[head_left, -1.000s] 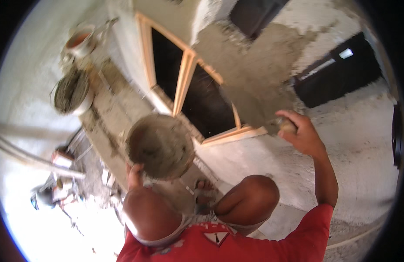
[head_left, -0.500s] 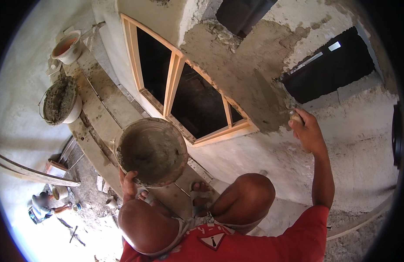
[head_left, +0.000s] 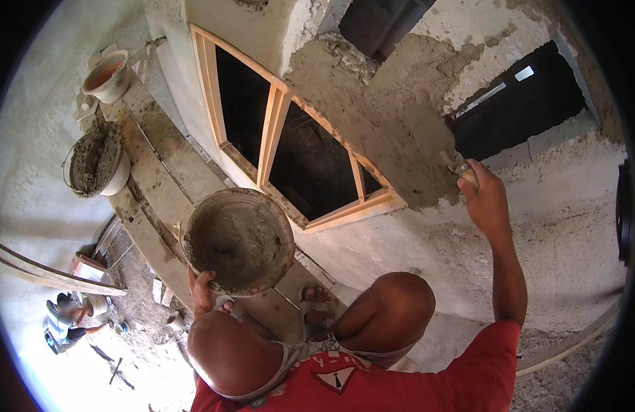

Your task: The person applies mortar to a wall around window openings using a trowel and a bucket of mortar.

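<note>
Trowel (head_left: 469, 177) | gripped in right hand (head_left: 487, 204), handle angled up-left at right edge of mortar patch (head_left: 393, 103) | left hand (head_left: 202, 290) grips mortar bowl (head_left: 288, 242), well apart

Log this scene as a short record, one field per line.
Left hand: holds a round basin of mortar by its edge
Right hand: holds a trowel by its handle, near grey plaster
Window frame: bare wood, left of the plaster
Near bucket: mortar inside, beside the planks
Far bucket: reddish inside
Co-worker: lower left
</note>
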The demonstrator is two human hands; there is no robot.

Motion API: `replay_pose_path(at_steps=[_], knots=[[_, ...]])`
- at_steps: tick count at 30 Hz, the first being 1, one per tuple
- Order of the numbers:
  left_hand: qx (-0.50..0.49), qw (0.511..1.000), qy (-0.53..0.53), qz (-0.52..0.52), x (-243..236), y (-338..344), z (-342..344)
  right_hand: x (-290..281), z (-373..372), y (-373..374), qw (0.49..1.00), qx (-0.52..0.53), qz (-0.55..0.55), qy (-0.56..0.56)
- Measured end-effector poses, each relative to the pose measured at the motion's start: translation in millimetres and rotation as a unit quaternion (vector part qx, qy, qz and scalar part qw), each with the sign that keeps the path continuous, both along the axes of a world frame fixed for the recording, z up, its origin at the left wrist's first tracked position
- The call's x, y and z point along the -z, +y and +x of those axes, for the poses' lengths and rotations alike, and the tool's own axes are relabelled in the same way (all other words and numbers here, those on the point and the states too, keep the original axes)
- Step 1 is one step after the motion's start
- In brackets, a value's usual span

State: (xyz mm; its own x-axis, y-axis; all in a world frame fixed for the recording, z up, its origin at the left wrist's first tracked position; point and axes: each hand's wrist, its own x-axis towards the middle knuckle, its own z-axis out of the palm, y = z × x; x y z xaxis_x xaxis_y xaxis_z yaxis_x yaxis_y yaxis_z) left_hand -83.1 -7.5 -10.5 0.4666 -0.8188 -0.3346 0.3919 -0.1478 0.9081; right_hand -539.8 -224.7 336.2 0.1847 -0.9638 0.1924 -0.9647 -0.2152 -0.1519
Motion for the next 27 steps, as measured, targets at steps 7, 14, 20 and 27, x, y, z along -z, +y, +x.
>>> replay_pose_path(at_steps=[7,14,20,27], knots=[[-0.016,0.999,0.051,0.006,-16.6,-2.1,-4.8,3.3,39.9,21.5,0.988,-0.133,0.078,0.034],[-0.002,0.998,0.052,0.031,-9.8,-0.8,-2.3,-9.7,16.8,11.5,0.962,0.093,0.196,-0.167],[-0.002,0.999,0.024,0.029,-19.1,-1.2,-3.9,-15.6,6.4,-1.0,0.945,0.129,0.233,-0.19],[0.0,0.999,-0.016,0.029,-24.9,-4.1,-7.6,-23.7,10.0,-2.9,0.993,0.047,0.088,0.068]])
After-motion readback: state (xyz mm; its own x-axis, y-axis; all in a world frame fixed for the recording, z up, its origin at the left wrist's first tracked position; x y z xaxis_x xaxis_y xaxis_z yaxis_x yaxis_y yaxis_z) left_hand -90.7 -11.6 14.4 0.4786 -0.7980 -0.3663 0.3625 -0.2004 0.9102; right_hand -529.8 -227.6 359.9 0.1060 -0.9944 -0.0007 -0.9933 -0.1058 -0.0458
